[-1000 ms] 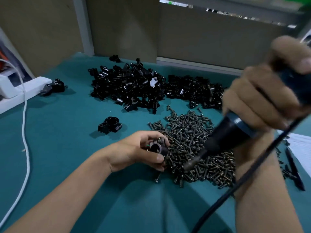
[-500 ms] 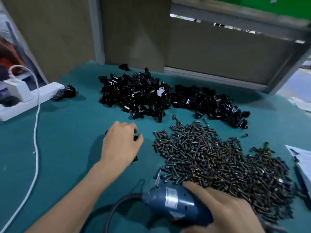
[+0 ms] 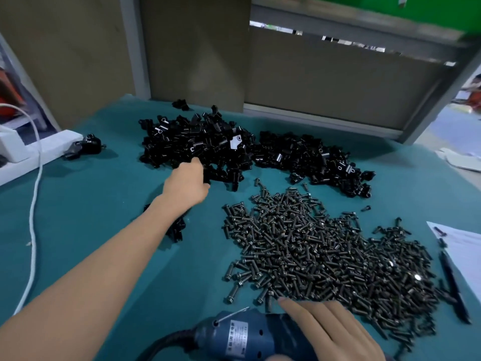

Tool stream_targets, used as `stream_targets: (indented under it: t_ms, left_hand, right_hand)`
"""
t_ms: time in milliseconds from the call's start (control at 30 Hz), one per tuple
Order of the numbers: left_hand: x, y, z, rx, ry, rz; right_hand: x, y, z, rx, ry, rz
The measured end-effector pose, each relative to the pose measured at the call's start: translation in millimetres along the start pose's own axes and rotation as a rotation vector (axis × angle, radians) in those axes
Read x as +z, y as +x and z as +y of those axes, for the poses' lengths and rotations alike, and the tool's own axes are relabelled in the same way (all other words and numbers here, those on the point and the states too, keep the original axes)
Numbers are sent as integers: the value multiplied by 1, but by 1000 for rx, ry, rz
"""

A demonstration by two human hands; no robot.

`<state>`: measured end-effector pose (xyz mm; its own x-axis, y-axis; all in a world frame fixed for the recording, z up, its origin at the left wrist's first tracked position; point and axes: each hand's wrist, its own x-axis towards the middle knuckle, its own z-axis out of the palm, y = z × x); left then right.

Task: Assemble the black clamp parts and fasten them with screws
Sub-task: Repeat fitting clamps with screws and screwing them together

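L hand (image 3: 188,185) maybe on clamp-pile (image 3: 197,149) edge

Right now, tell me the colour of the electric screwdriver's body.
The electric screwdriver is blue, shown best in the head view.

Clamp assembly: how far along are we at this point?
Done: only a few assembled-looking clamps lie partly under the left forearm, and a lone clamp lies near the power strip. In hand: the left hand reaches into the pile of black clamp parts; the right hand rests on the blue electric screwdriver. Left: nearly everything, judging by that pile, a second parts pile and the big screw pile.
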<state>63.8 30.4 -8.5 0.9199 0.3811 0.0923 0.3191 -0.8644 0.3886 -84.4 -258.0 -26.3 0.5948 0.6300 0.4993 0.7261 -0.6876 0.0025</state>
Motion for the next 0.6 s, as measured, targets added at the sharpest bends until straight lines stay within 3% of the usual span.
stream_targets:
  t_ms: [433, 500, 600]
  left_hand:
    - [1, 5, 5, -41, -236, 89]
    - [-4, -11, 11, -87, -454, 89]
    - [-13, -45, 25, -170, -1224, -132]
  right_hand:
    - [-17, 20, 16, 171, 191, 196]
    - [-19, 29, 20, 215, 265, 194]
    - [-17, 56, 40, 326, 306, 117]
